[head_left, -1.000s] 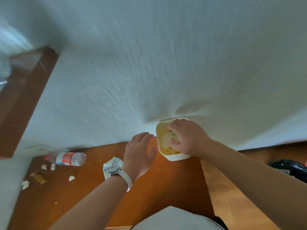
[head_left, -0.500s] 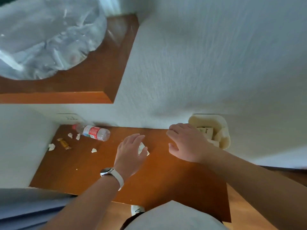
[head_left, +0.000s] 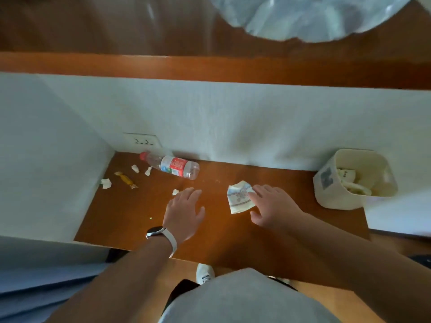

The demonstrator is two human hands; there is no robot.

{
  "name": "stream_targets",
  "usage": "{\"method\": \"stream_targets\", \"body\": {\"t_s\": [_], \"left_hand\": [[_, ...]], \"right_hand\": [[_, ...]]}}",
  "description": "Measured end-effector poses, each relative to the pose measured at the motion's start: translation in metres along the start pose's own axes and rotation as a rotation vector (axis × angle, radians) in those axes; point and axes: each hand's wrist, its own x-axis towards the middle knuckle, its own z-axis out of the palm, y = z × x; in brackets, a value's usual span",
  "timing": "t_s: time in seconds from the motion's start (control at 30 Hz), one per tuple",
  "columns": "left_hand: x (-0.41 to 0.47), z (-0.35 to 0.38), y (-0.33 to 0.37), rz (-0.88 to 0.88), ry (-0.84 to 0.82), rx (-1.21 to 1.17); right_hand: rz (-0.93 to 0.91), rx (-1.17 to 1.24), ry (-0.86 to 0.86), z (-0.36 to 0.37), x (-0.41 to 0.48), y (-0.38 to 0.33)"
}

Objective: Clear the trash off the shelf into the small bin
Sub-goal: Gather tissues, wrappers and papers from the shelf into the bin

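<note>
A small cream bin [head_left: 335, 197] stands at the right end of the brown shelf [head_left: 130, 217], with trash inside. My right hand [head_left: 272, 206] lies flat with spread fingers, its fingertips touching a crumpled white paper packet [head_left: 239, 200]. My left hand [head_left: 185, 212], a watch on its wrist, hovers open over the shelf's middle, just right of a small paper scrap [head_left: 175, 191]. A plastic bottle [head_left: 171, 167] with a red label lies on its side by the back wall. Several paper bits [head_left: 106, 183] and a yellow candy wrapper [head_left: 126, 180] litter the left end.
White walls close the shelf at the back and left, with a socket [head_left: 142, 142] above the bottle. An upper wooden shelf [head_left: 210, 68] carries a clear plastic bag [head_left: 307, 17]. A blue surface [head_left: 35, 283] lies at lower left. My shoe [head_left: 204, 273] shows below the shelf's front edge.
My right hand left the bin and moved left onto the paper packet. The view swung down and left, so the bin now sits at the far right. My left hand stays open.
</note>
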Motion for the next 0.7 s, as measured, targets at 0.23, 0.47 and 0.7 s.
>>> {"method": "stream_targets", "body": {"t_s": [0.23, 0.47, 0.7], "left_hand": [[0.026, 0.009, -0.080, -0.113, -0.169, -0.094], [0.054, 0.017, -0.108, -0.135, -0.220, -0.169], [0.069, 0.030, -0.117, -0.084, -0.186, -0.152]], "right_hand": [[0.147, -0.008, -0.062, 0.028, 0.050, -0.030], [0.217, -0.014, -0.055, 0.027, 0.090, -0.028], [0.284, -0.140, -0.048, 0.030, 0.104, -0.029]]}}
